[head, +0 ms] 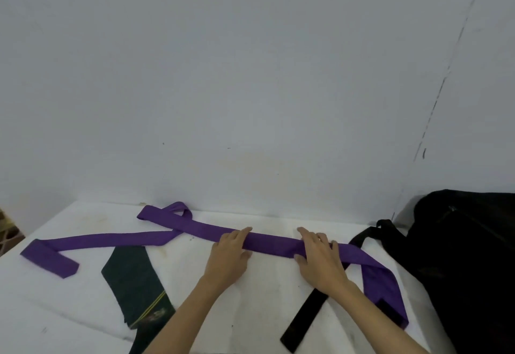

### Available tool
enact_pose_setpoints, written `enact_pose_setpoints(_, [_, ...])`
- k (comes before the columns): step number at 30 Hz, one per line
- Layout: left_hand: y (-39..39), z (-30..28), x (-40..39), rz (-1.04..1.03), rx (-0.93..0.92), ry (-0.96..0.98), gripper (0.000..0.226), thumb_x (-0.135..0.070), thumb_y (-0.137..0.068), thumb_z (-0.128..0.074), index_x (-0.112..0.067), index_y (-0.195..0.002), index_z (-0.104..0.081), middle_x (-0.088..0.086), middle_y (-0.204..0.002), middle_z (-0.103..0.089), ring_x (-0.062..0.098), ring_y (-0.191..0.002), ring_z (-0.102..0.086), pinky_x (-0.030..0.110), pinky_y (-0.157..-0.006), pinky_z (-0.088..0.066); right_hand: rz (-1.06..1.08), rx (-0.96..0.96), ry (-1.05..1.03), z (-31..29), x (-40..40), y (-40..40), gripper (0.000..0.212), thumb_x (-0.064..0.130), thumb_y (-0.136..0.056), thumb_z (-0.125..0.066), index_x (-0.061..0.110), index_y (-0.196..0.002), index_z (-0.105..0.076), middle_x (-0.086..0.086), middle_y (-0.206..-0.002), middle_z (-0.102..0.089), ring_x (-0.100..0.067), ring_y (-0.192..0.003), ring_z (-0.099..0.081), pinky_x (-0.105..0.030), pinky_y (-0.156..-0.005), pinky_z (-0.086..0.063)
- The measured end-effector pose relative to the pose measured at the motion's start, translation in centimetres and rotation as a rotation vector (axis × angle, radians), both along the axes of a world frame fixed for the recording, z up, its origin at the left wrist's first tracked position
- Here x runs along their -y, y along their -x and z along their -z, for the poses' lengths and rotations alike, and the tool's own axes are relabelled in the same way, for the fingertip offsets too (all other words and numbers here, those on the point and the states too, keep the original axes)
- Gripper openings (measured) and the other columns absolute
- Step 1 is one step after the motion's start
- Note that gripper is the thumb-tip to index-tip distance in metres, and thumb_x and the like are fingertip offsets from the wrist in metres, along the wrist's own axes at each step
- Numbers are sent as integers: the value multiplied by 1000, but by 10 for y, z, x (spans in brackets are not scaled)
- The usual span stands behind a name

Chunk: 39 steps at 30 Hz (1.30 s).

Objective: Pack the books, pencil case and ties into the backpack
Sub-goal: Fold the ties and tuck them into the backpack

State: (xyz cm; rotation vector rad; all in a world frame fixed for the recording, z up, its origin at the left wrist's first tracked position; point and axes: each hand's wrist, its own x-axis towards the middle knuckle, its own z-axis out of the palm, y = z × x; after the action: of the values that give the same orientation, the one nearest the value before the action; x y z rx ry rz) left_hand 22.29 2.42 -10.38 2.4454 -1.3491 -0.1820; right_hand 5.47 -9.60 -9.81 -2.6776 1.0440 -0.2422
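A long purple tie (273, 240) lies stretched across the white table (83, 303), its thin end looped at the back left and its wide end hanging off toward the front right. My left hand (231, 253) rests flat on the tie's middle with straight fingers. My right hand (317, 256) lies on the tie further right, fingers spread over it and thumb at its near edge. A dark green tie (133, 281) with a yellow stripe lies at the front left. The black backpack (462, 256) stands at the right. No books or pencil case are visible.
A black backpack strap (309, 314) runs from the bag across the table under the purple tie toward the front edge. A plain grey wall (250, 75) rises right behind the table. The table's left edge drops off near a patterned surface (8, 231).
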Motion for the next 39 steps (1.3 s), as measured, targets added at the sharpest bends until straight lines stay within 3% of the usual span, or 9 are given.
enact_pose_setpoints(5, [6, -12, -5, 112, 157, -35, 31, -27, -96, -48, -23, -126, -55, -5, -123, -52, 14, -115, -45, 29, -100, -32, -71, 1, -81, -18, -5, 2, 20, 9, -85, -47, 18, -100, -57, 6, -96, -49, -17, -103, -45, -28, -86, -31])
enact_pose_setpoints(8, [13, -19, -13, 144, 141, 61, 24, -16, -94, -47, -21, -115, -58, -6, -114, -55, 11, -103, -49, 23, -94, -33, -89, 138, -210, -46, -7, 14, 17, 8, -86, -51, 21, -74, -53, 12, -75, -43, -15, -81, -49, -22, -69, -31])
enact_pose_setpoints(16, [-1, -54, -58, 21, 84, 90, 24, -14, -98, -39, -22, -103, -62, -7, -90, -64, 13, -80, -61, 25, -73, -45, 160, 911, -560, -171, -6, 98, 18, 0, -88, -56, 9, -76, -65, -6, -63, -56, -16, -59, -53, -14, -48, -38])
enact_pose_setpoints(19, [3, -78, -71, -51, -33, 163, 27, -12, -97, -42, -23, -109, -63, -8, -86, -64, 8, -70, -57, 24, -68, -49, 207, 757, -613, -180, -9, 123, 18, 14, -87, -63, 7, -71, -66, -10, -66, -60, -16, -58, -53, -21, -52, -38])
enact_pose_setpoints(23, [54, -148, -66, 119, 117, 320, 43, -5, -89, -40, -30, -115, -64, -15, -96, -68, 8, -90, -60, 23, -72, -43, 30, 381, -559, -183, -35, 132, 47, 61, -77, -57, 17, -82, -69, 10, -81, -68, -3, -74, -61, -18, -69, -41])
enact_pose_setpoints(26, [112, -207, -55, 291, 305, 362, 41, -11, -91, -40, -35, -117, -61, -14, -108, -66, 11, -99, -58, 25, -74, -42, -105, 392, -483, -206, -51, 129, 51, 66, -75, -48, 29, -106, -64, 19, -107, -63, 3, -103, -56, -20, -90, -38])
enact_pose_setpoints(31, [183, -269, -53, 394, 443, 504, 37, -21, -89, -37, -38, -109, -62, -12, -98, -67, 8, -89, -57, 24, -65, -38, -303, 582, -623, -248, -67, 144, 52, 54, -83, -52, 9, -101, -71, -9, -98, -72, -19, -91, -66, -32, -94, -45])
enact_pose_setpoints(34, [205, -276, -50, 410, 162, 645, 34, -14, -84, -44, -35, -98, -66, -12, -82, -70, 2, -72, -61, 22, -66, -47, -383, 768, -667, -262, -73, 164, 30, 24, -94, -54, -1, -94, -71, -15, -90, -72, -20, -84, -67, -31, -87, -51])
enact_pose_setpoints(39, [223, -264, -43, 472, -430, 643, 19, -13, -94, -51, -10, -92, -70, 0, -81, -67, 6, -74, -59, 21, -78, -50, -401, 769, -579, -276, -74, 198, 28, 20, -94, -54, -2, -101, -70, -20, -100, -71, -33, -96, -67, -32, -93, -52])
